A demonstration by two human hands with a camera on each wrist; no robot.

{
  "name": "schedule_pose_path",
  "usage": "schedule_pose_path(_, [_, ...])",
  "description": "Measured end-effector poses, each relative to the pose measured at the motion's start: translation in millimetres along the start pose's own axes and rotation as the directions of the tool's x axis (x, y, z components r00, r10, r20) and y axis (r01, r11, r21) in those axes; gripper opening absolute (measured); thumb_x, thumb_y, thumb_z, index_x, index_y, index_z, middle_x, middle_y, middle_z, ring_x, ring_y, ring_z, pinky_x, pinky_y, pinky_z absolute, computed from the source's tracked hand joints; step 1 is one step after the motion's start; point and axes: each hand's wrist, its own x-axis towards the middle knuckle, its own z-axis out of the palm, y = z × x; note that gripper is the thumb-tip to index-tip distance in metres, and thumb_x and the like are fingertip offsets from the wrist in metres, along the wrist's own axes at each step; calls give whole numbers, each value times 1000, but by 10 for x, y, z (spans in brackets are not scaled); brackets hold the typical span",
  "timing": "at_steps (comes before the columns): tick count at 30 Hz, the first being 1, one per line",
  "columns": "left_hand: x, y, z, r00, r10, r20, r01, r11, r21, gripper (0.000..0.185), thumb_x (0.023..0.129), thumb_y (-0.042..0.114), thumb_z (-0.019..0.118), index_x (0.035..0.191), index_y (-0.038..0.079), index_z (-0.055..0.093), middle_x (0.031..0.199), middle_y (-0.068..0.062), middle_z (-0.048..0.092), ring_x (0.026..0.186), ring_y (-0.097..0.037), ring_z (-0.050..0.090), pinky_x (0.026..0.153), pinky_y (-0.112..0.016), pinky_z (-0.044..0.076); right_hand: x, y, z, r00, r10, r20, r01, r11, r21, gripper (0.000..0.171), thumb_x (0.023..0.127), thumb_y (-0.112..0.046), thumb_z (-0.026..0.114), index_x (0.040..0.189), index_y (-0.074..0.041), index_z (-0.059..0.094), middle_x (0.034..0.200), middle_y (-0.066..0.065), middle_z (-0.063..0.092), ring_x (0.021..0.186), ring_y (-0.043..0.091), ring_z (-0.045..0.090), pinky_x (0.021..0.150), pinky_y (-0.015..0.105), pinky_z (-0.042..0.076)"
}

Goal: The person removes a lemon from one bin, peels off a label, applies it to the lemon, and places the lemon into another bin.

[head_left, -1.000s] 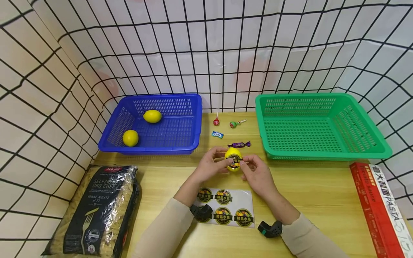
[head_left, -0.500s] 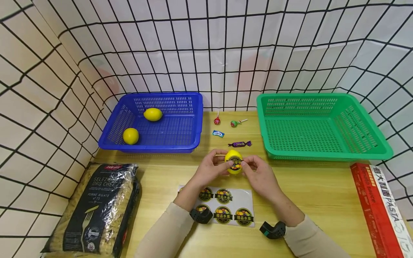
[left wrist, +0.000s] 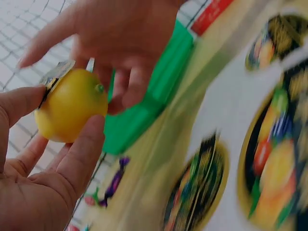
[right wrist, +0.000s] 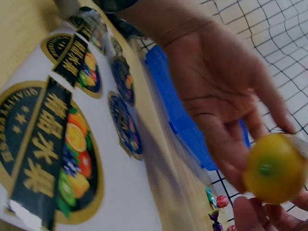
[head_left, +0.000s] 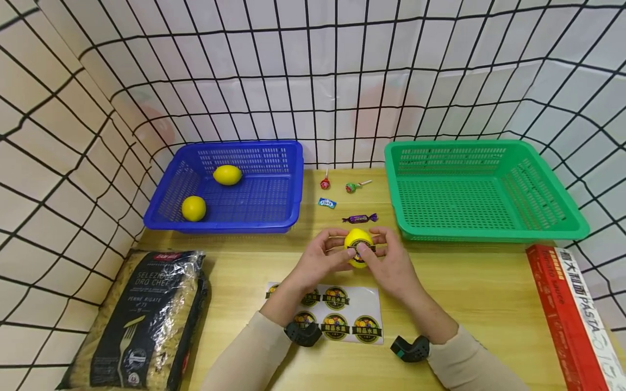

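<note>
In the head view, a yellow lemon (head_left: 357, 233) is between the two hands above the table. On its front is a round black-and-gold fruit sticker (head_left: 370, 248). My left hand (head_left: 313, 260) grips the lemon, its thumb at the sticker's left edge. My right hand (head_left: 393, 266) lays its thumb over the sticker, with fingers at the lemon's far right side. In the left wrist view the sticker (left wrist: 57, 77) stands partly raised from the peel. A white sticker sheet (head_left: 362, 298) lies below the hands, partly hidden by the left forearm.
A blue basket (head_left: 222, 224) with two lemons stands back left, a green basket (head_left: 489, 234) back right. Between them lie two lollipops and wrapped candies (head_left: 359, 219). A penne pasta bag (head_left: 142, 320) lies left, a red pasta box (head_left: 562, 315) right. Black wire mesh (head_left: 335, 108) encloses the back.
My right fingers have moved from the sticker's right edge toward the lemon's far side, and the right thumb now lies over the sticker. The left hand keeps its grip on the lemon.
</note>
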Motion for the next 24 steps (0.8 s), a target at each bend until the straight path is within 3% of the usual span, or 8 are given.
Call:
schedule_pose_path(5, [-53,42,136,999,12,38,-10,999,-49,49,97,-3,61,143,1,42,141,-25,52,101,-13,69,93,-49,59,-18,-10,25,996,-74,-58,69,995,-76,46,98,-36,67,132,-7,55,116,17,62,97,29,59,77,33,49])
schedule_pose_path(11, [-69,32,172,998,61,35,-59,997,-58,48,97,-5,61,141,-1,43,137,-20,55,105,-12,68,87,-37,62,-30,9,33,978,-165,-126,166,986,-9,32,102,-27,63,125,-3,60,117,14,62,102,22,63,81,21,52])
schedule_pose_path(15, [-65,17,177,997,71,35,-69,996,-61,49,96,-6,63,141,0,44,140,-23,54,106,-13,67,86,-36,62,-31,31,30,970,-198,-144,203,979,22,28,106,-24,57,122,-2,62,112,14,63,92,12,62,76,16,51])
schedule_pose_path(20, [-58,18,177,996,76,39,-74,996,-39,50,95,-6,63,141,-1,45,139,-25,54,106,-13,67,86,-36,62,-33,34,17,968,-184,-172,189,982,15,24,109,-22,50,113,-2,62,103,14,64,81,11,57,70,21,50])
schedule_pose_path(24, [-70,21,176,995,85,48,-85,996,16,50,95,-4,64,141,0,46,139,-27,54,107,-15,66,86,-35,62,-38,31,18,977,-97,-190,97,995,-8,36,112,-29,36,113,-3,61,98,17,65,83,19,56,73,28,48])
